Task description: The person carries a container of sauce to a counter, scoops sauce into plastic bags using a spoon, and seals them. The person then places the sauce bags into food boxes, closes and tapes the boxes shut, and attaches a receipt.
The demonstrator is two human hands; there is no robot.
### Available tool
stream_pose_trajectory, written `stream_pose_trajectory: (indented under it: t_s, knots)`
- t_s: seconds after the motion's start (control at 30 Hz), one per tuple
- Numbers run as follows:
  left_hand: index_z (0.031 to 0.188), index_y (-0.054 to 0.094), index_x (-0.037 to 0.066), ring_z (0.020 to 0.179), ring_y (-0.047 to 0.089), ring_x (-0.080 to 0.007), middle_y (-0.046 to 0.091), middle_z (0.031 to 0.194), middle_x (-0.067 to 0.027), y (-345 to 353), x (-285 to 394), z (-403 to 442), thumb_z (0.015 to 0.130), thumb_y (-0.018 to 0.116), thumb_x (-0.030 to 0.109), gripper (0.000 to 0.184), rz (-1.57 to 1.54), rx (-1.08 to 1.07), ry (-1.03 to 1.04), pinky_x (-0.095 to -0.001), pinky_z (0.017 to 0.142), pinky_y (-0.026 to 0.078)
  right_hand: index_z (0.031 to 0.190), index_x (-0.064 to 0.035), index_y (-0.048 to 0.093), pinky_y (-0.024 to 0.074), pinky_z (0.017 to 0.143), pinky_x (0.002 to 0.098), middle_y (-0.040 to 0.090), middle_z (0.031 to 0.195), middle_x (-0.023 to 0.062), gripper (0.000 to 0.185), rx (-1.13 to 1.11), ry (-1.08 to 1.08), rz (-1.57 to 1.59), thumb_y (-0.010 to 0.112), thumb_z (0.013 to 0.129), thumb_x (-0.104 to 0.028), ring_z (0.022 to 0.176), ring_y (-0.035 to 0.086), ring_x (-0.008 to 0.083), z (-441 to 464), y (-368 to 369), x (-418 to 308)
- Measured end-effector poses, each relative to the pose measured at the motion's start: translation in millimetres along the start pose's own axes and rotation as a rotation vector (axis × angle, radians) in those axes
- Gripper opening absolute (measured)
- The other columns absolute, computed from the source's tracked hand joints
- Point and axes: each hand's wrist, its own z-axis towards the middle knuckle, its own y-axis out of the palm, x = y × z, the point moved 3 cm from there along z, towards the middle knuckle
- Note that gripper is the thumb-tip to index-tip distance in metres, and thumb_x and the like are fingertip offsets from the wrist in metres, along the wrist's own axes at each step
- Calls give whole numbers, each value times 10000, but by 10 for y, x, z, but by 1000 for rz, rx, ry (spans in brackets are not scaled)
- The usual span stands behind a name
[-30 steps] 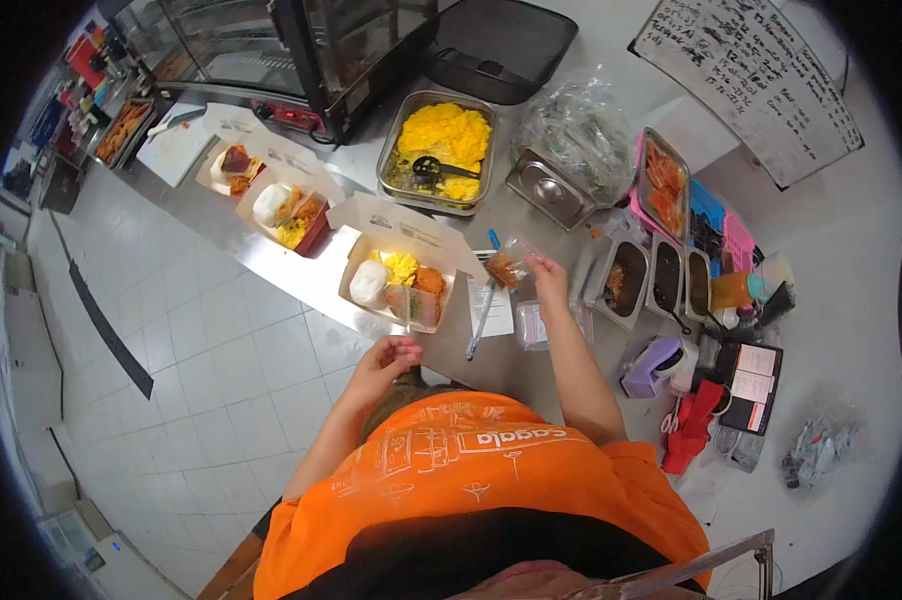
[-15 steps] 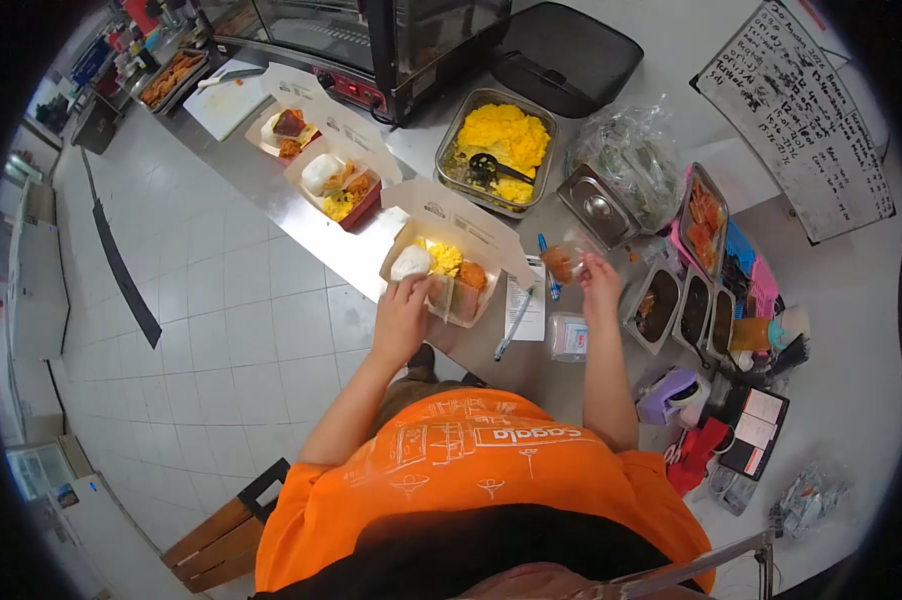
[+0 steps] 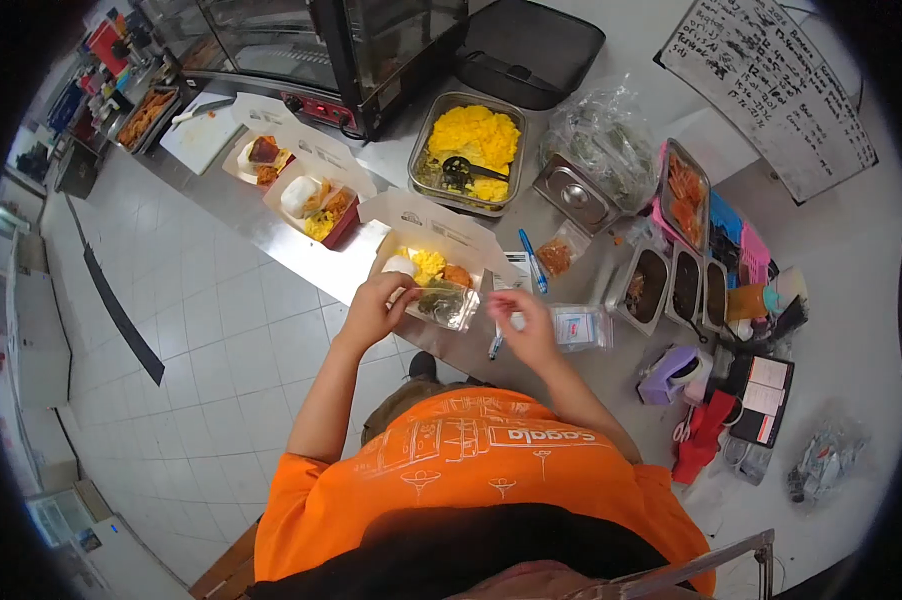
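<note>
Plastic bag is pinched by left hand, right hand loosely spread nearby.

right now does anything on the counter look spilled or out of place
One minor thing: a small orange-brown scrap lies on the grey counter, near the rectangular stainless-steel lid. It looks odd because it sits outside any container, possibly dropped food. Nothing else clearly stands out.
</note>
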Motion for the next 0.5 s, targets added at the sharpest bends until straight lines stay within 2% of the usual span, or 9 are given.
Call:
stream_pose_trajectory:
  t_s: [0.03, 0.13, 0.23, 0.33, 0.37, 0.47, 0.5]
  knots:
    - [858, 568, 28, 751, 616, -225, 640, 882, -80, -20, 32, -2, 792, 639, 53, 99, -127, 19, -67, -311, 689, 495, 1086, -33, 574, 468, 760, 280, 617, 1011, 93, 319, -44, -22, 30, 669, 784, -68, 905, 602, 171, 46, 130, -141]
    - [890, 550, 16, 738, 612, -159, 633, 848, -72, 13, 140, 21, 856, 606, 74, 87, -508, 78, -258, -262, 672, 489, 1073, -20, 591, 478, 750, 259, 644, 959, 70, 291, 101, -105, 81, 676, 808, -105, 851, 621, 145, 169, 416, -268]
    - [1001, 530, 15, 806, 587, -111, 620, 900, -44, 121, 174, 9, 880, 592, 92, 157, -872, 128, -401, -250, 692, 489, 1058, -3, 605, 476, 757, 233, 652, 966, 60, 257, -146, 247, 521, 659, 836, -121, 831, 615, 114, 256, 536, -60]
    - [1056, 531, 10, 842, 590, -117, 622, 945, -66, 123, 414, 3, 870, 603, 81, 212, -989, 134, -675, -250, 694, 493, 995, 15, 626, 475, 745, 219, 658, 941, 52, 175, -41, 241, 493, 626, 863, -100, 831, 607, 90, 276, 450, -132]
    - [1074, 549, 2, 831, 603, -121, 629, 948, -60, 219, 311, -55, 842, 637, 65, 256, -1056, 41, -666, -240, 677, 500, 951, 20, 639, 476, 741, 223, 663, 892, 54, 141, 26, 198, 539, 623, 862, -87, 818, 610, 95, 279, 424, -164]
    - [1066, 570, -8, 807, 616, -122, 637, 951, -59, 344, 254, -182, 819, 666, 68, 275, -1096, -108, -597, -235, 659, 507, 937, 20, 634, 474, 739, 224, 661, 896, 58, 126, 75, 223, 556, 618, 863, -81, 822, 609, 98, 268, 358, -167]
    - [1055, 576, -11, 799, 618, -122, 639, 945, -57, 364, 234, -198, 815, 671, 68, 270, -1095, -96, -585, -235, 655, 508, 947, 20, 627, 478, 747, 227, 660, 906, 60, 128, 56, 243, 552, 621, 859, -74, 839, 610, 102, 259, 358, -138]
